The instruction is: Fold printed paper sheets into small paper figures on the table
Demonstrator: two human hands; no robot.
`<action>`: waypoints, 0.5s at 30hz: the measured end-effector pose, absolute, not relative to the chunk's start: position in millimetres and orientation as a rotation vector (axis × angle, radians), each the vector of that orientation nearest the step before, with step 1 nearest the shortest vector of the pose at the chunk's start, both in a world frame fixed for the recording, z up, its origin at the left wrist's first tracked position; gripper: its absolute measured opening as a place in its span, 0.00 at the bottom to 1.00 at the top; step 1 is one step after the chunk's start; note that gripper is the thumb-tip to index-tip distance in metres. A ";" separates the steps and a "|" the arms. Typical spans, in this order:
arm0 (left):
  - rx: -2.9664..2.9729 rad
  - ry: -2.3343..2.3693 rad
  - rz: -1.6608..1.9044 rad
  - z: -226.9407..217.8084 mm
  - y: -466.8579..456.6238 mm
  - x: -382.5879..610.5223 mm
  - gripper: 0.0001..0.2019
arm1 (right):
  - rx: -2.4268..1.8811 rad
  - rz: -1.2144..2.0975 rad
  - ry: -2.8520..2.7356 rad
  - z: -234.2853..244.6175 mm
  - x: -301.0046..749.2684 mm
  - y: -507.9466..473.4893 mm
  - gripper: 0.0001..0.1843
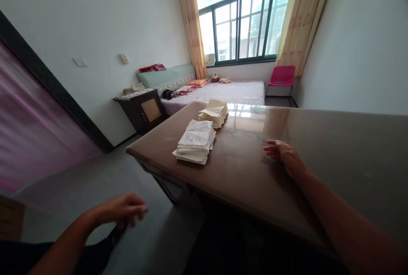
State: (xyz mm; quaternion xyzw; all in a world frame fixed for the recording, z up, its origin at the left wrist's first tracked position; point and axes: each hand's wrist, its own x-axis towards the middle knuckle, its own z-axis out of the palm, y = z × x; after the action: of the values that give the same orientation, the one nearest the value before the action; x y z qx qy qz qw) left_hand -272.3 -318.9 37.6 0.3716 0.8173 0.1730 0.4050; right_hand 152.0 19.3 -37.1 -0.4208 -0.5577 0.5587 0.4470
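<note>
My right hand [285,154] rests on the brown table [334,160], fingers stretched toward the left, holding nothing. To its left lie two stacks of folded printed paper: a nearer stack [195,141] and a farther stack [214,112]. My left hand [123,210] hangs low beside the table's near corner, above the floor, fingers curled loosely; it is blurred and nothing shows in it.
A bed [229,91] with a purple cover stands under the window [242,15]. A dark bedside cabinet [142,109] is beside it. A pink chair [281,77] stands by the right curtain. Grey floor [95,181] lies left of the table.
</note>
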 end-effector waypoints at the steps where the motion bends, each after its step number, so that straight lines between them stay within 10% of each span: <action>1: 1.152 1.946 0.472 48.5 -289.4 -264.9 0.21 | -1.049 1.378 -1.377 -36.8 151.7 19.5 0.15; 7: 2.254 1.922 0.621 82.3 -134.8 -228.2 0.26 | -1.076 1.357 -1.352 -36.2 150.4 19.5 0.15; 15: 2.081 1.861 0.222 41.1 -88.6 -269.0 0.32 | -1.073 1.336 -1.375 -35.7 149.9 19.4 0.16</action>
State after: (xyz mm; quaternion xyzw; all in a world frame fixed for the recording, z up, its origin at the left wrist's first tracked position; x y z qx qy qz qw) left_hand -269.0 -88.6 41.1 0.7322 0.6550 0.0782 0.1696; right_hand 149.9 19.4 -35.7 -0.4351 -0.5574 0.5414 0.4549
